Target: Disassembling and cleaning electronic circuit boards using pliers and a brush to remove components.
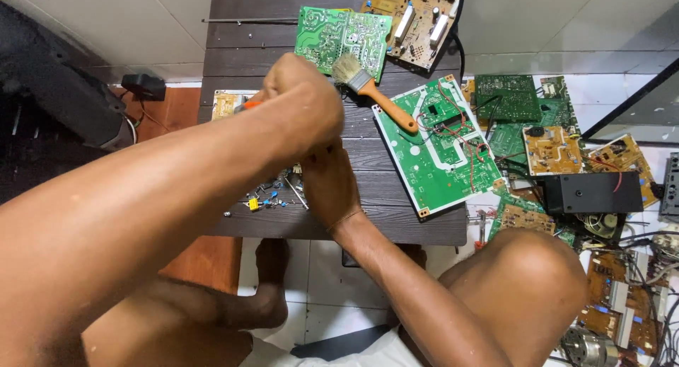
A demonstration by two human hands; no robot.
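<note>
Left hand (pixel 300 105) fisted on an orange-handled tool (pixel 247 105), right hand (pixel 329 183) closed below it, contents hidden, over small loose components (pixel 265 197) left of the green board (pixel 438 147). Light, fiddly, fragile bits; pinch gently.

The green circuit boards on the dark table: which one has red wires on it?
The large green circuit board right of the orange-handled paintbrush; the smaller green board at the far edge shows none.

An orange-handled tool (pixel 247 104) is gripped, mostly hidden, only its handle end seen. Small loose parts (pixel 265 195), blue and yellow, are scattered on the dark table below.
</note>
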